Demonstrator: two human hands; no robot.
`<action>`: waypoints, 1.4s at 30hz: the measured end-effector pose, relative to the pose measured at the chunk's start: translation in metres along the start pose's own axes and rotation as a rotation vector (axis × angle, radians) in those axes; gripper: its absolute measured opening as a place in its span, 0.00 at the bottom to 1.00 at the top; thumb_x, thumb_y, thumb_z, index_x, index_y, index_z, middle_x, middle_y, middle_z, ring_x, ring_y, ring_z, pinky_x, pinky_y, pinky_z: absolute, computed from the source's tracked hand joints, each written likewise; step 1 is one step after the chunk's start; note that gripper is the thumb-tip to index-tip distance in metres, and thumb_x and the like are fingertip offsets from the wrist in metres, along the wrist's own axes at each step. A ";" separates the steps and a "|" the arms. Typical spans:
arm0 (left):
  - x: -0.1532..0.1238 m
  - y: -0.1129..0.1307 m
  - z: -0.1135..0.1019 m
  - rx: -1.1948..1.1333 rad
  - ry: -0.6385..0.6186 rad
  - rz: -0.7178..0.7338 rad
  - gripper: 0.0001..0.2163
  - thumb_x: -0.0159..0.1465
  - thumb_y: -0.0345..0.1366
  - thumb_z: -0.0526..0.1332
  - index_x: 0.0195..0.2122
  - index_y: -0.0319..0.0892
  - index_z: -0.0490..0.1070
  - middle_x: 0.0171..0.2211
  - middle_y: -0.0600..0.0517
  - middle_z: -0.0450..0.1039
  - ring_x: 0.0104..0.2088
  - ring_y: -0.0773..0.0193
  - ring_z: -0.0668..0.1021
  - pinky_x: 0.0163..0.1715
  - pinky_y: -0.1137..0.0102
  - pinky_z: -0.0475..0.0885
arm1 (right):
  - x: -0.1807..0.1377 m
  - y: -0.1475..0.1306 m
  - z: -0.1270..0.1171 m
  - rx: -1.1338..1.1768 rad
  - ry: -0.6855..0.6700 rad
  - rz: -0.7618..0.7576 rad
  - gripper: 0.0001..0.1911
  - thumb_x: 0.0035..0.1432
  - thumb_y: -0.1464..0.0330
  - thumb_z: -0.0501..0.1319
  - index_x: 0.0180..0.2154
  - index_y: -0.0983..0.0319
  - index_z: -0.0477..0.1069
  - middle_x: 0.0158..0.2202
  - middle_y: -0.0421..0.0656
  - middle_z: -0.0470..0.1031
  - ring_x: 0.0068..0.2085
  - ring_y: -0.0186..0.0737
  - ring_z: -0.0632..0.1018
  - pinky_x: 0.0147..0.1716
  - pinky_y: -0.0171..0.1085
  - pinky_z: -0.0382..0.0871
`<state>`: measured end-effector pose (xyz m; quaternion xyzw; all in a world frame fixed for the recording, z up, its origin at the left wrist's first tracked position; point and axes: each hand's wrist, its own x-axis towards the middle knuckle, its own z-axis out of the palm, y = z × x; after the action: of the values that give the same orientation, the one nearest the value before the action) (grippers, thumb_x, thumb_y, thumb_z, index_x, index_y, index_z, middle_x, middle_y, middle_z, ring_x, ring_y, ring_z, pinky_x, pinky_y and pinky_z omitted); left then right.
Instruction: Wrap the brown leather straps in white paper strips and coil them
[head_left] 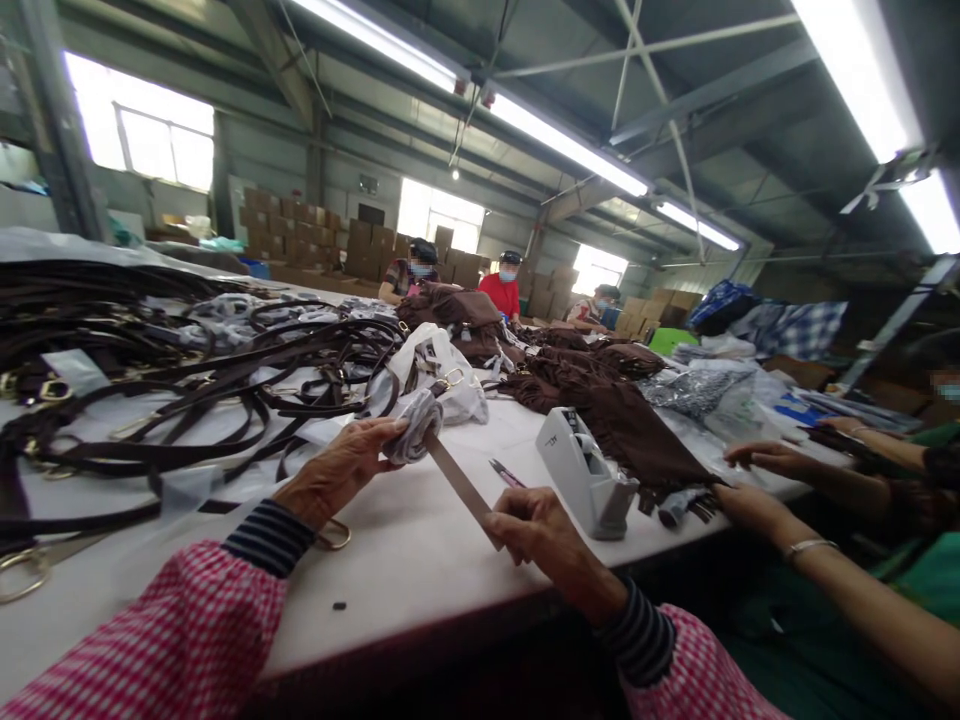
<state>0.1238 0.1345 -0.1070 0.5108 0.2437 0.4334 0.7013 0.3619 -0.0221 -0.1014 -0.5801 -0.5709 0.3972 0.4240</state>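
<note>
My left hand (pixel 341 470) is closed on a rolled bundle (pixel 415 428) in grey-white wrapping, held above the white table (pixel 405 600). A flat grey-brown strip (pixel 461 485) runs from the bundle down to my right hand (pixel 536 535), which pinches its lower end between thumb and fingers. Whether the strip is strap or tape I cannot tell. Just right of my right hand stands a white tape dispenser (pixel 581 470). Beyond the strip lies a pen (pixel 506 473). Below my left hand a gold metal ring (pixel 335 537) rests on the table.
Dark brown straps (pixel 202 410) with gold buckles cover the left side. Brown fringed pieces (pixel 622 410) lie at centre right. Close on the right, a co-worker's hands (pixel 757 510) reach over the table edge. Several people sit across the table, before stacked cartons (pixel 289 230).
</note>
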 end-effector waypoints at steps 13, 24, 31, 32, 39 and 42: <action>0.001 -0.009 0.005 0.193 -0.176 0.022 0.13 0.60 0.45 0.73 0.31 0.37 0.82 0.32 0.47 0.79 0.31 0.63 0.74 0.34 0.69 0.66 | 0.025 0.003 0.002 0.085 -0.163 -0.037 0.19 0.60 0.57 0.65 0.26 0.65 0.72 0.21 0.39 0.71 0.19 0.29 0.68 0.20 0.30 0.57; -0.006 -0.006 0.018 0.346 -0.222 0.005 0.15 0.59 0.48 0.70 0.30 0.38 0.81 0.26 0.49 0.75 0.27 0.62 0.71 0.30 0.67 0.62 | 0.024 0.028 0.013 -0.773 0.213 -0.904 0.17 0.69 0.76 0.54 0.54 0.59 0.74 0.48 0.50 0.78 0.45 0.43 0.79 0.47 0.41 0.74; -0.018 -0.029 0.034 1.070 -0.189 0.542 0.10 0.63 0.43 0.66 0.29 0.44 0.79 0.34 0.48 0.76 0.40 0.53 0.71 0.43 0.62 0.64 | 0.028 0.031 0.032 -0.838 0.212 -0.886 0.10 0.68 0.74 0.59 0.40 0.60 0.80 0.51 0.51 0.78 0.50 0.47 0.77 0.49 0.42 0.73; -0.019 -0.034 0.035 1.122 -0.207 0.579 0.09 0.65 0.41 0.64 0.30 0.44 0.78 0.34 0.47 0.76 0.40 0.53 0.70 0.42 0.61 0.65 | 0.029 0.033 0.033 -0.816 0.172 -0.829 0.09 0.67 0.74 0.60 0.40 0.60 0.80 0.51 0.50 0.79 0.50 0.46 0.78 0.50 0.40 0.73; -0.019 -0.034 0.034 1.184 -0.312 0.524 0.08 0.65 0.37 0.61 0.31 0.43 0.77 0.34 0.46 0.75 0.40 0.52 0.71 0.40 0.62 0.66 | 0.030 0.022 0.031 -0.806 0.026 -0.542 0.08 0.63 0.77 0.63 0.37 0.61 0.80 0.43 0.45 0.81 0.42 0.42 0.80 0.43 0.35 0.70; -0.017 -0.029 0.033 1.145 -0.282 0.414 0.09 0.63 0.38 0.61 0.38 0.43 0.80 0.35 0.46 0.75 0.40 0.52 0.73 0.40 0.62 0.67 | 0.033 0.010 0.028 -0.714 -0.009 -0.496 0.10 0.64 0.77 0.62 0.40 0.60 0.81 0.42 0.44 0.80 0.41 0.40 0.80 0.41 0.34 0.68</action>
<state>0.1515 0.0998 -0.1234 0.8945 0.2384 0.2893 0.2434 0.3401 0.0123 -0.1190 -0.5338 -0.7965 0.0636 0.2767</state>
